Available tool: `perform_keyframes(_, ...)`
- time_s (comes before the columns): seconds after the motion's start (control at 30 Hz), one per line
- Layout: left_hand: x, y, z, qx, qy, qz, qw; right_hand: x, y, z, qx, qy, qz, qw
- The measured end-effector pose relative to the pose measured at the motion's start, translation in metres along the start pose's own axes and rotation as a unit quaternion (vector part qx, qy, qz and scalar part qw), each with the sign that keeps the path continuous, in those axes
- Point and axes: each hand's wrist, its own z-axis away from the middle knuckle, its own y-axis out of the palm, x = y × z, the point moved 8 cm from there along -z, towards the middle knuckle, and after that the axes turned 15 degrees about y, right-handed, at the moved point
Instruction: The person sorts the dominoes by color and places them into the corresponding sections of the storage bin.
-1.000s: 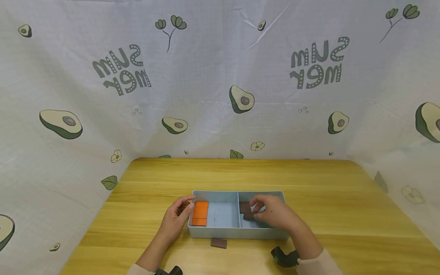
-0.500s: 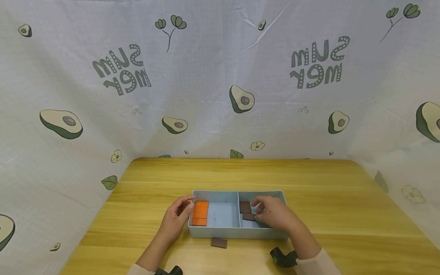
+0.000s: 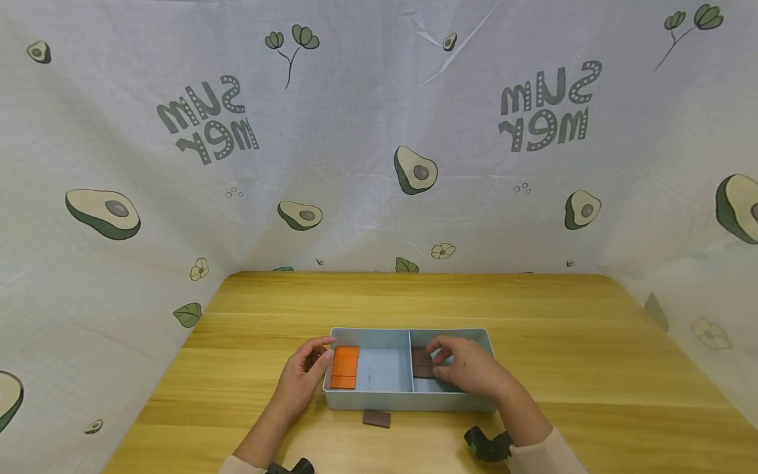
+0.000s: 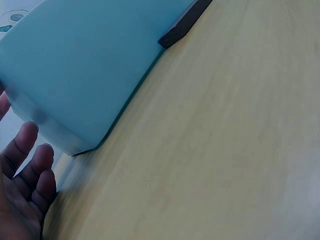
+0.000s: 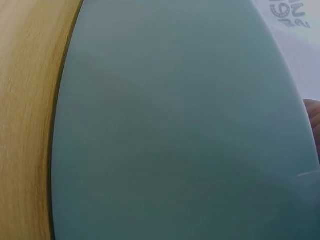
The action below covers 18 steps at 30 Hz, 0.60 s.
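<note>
A light blue two-compartment box (image 3: 408, 401) stands on the table. In its right compartment, dark brown rectangular tiles (image 3: 422, 357) lie flat against the divider, one edge to edge with the other. My right hand (image 3: 470, 368) reaches over them with bent fingers, thumb tip right at the nearer tile's right edge. Orange rectangular tiles (image 3: 345, 365) lie along the left wall of the left compartment. My left hand (image 3: 299, 378) is at the box's left end, fingers loosely bent, fingertips right by the rim. The right wrist view shows mostly the box's outer wall (image 5: 175, 120).
Another dark brown tile (image 3: 376, 418) lies on the wooden table (image 3: 284, 303) against the front of the box; the left wrist view shows this dark tile (image 4: 182, 25) too. A patterned cloth (image 3: 355, 131) hangs behind and on both sides.
The nearer brown tile in the right compartment has shifted left and straightened against the divider, beside the other one. My right hand has moved slightly left with it; my left hand has stayed put.
</note>
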Motion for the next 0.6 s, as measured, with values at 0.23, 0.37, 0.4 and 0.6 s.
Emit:
perform_keyframes(0.23, -0.0001, 0.0002, -0.0002, 0.000, 0.004, 0.002, 1.0000, -0.0005, 0.0003, -0.0008, 0.011, -0.005, -0.016, 1.000)
perform_keyframes(0.37, 0.0008, 0.0001, 0.0000, 0.000, 0.005, 0.000, 1.0000, -0.0004, -0.0002, -0.0005, 0.013, -0.004, -0.017, 1.000)
perform_keyframes(0.4, 0.0012, 0.0000, 0.0001, 0.000, 0.004, 0.000, 1.0000, -0.0002, -0.0004, -0.0005, 0.013, -0.003, -0.017, 1.000)
perform_keyframes(0.6, 0.0002, 0.0003, -0.0001, 0.002, 0.005, 0.002, 1.0000, 0.0035, -0.0035, 0.0029, 0.013, -0.004, -0.019, 1.000)
